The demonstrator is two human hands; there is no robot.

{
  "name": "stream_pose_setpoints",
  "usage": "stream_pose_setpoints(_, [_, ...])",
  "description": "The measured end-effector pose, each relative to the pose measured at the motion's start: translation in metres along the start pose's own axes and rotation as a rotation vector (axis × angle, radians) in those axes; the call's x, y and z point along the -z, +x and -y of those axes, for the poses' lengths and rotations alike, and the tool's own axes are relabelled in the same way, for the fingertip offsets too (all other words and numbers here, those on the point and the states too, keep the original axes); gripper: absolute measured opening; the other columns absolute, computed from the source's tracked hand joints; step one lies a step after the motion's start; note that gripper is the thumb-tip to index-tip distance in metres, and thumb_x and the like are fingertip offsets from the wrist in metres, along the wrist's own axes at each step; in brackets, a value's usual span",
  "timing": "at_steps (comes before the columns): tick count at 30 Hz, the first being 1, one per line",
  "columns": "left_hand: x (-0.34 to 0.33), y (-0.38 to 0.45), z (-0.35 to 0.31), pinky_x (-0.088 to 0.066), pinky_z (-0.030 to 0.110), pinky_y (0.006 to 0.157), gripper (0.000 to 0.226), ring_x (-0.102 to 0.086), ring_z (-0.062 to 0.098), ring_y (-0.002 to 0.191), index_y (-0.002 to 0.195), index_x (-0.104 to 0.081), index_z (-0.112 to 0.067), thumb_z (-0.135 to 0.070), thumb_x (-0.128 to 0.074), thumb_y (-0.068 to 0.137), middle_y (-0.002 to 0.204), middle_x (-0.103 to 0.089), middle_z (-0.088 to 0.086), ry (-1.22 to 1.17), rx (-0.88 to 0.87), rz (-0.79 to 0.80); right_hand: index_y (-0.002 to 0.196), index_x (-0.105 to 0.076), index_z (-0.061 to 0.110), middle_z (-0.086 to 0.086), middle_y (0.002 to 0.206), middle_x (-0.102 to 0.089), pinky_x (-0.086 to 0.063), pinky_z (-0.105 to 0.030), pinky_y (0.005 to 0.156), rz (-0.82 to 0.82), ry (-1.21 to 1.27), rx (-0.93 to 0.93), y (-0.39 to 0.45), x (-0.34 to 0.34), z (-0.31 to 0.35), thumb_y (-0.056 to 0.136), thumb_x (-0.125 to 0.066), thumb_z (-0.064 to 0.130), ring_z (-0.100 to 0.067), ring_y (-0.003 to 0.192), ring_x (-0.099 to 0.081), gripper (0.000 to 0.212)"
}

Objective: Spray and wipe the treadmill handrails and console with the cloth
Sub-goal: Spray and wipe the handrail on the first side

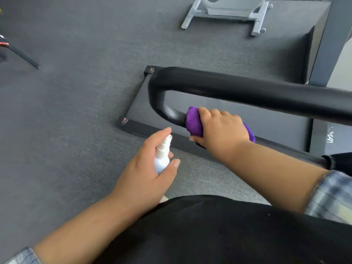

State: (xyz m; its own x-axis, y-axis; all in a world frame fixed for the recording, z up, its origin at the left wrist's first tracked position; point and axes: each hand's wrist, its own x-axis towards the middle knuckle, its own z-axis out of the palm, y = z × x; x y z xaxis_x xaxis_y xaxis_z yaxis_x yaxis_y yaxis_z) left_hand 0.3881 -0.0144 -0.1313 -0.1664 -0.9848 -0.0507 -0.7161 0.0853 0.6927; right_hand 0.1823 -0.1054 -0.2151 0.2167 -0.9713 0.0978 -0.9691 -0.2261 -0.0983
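Cloth, purple and bunched, is wrapped around the near run of the black handrail, just right of the rail's curved left end. The right hand grips it from above: the fingers curl over the far side of the wad, the thumb tip shows below it at the near left, and purple fabric bulges out past the knuckles on the left and again behind the hand on the right. The rail under the palm is hidden by cloth and hand; a bare, glossy stretch of the bend shows immediately left of the cloth.

Near and left of that, the left hand holds a small white spray bottle upright. The fingers and thumb are curled round its body, the index finger lies up along the far side with its tip by the nozzle cap, and the thumb crosses in front of the lower part. The bottle is close to the cloth but not touching it.

The handrail loops back to the right as a thick upper bar running off the right edge. Below it lies the dark treadmill deck on a grey floor. At the far top stands the grey base of another machine. Plaid sleeves show at both forearms, and a black garment fills the near bottom.
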Motion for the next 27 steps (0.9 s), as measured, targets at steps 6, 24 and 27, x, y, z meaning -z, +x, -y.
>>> stream_pose_setpoints(6, [0.025, 0.013, 0.019, -0.039, 0.003, 0.079, 0.061, -0.057, -0.008, 0.098, 0.120, -0.024, -0.081, -0.051, -0.058, 0.079, 0.108, -0.055, -0.035, 0.027, -0.057, 0.036, 0.134, -0.047, 0.027, 0.000, 0.115, -0.066, -0.048, -0.040, 0.082, -0.033, 0.319, -0.048, 0.039, 0.008, 0.039, 0.089, -0.038, 0.074, -0.027, 0.104, -0.061, 0.066])
stream_pose_setpoints(24, [0.094, 0.042, 0.080, -0.042, 0.017, 0.077, 0.058, -0.059, -0.001, 0.100, 0.123, -0.026, -0.079, -0.055, -0.055, 0.078, 0.108, -0.057, -0.029, -0.045, -0.220, 0.130, 0.106, -0.031, 0.073, 0.043, 0.103, -0.051, -0.037, 0.000, 0.083, -0.415, 1.070, -0.374, 0.059, 0.018, 0.119, 0.068, -0.084, 0.051, 0.022, 0.102, -0.049, 0.069])
stream_pose_setpoints(27, [0.091, 0.046, 0.079, -0.042, 0.018, 0.079, 0.057, -0.058, -0.001, 0.101, 0.122, -0.026, -0.078, -0.056, -0.055, 0.078, 0.107, -0.058, -0.029, -0.047, -0.255, 0.154, 0.122, -0.038, 0.048, 0.026, 0.104, -0.054, -0.044, -0.016, 0.086, -0.340, 0.841, -0.412, 0.057, 0.018, 0.118, 0.067, -0.083, 0.059, 0.007, 0.099, -0.054, 0.072])
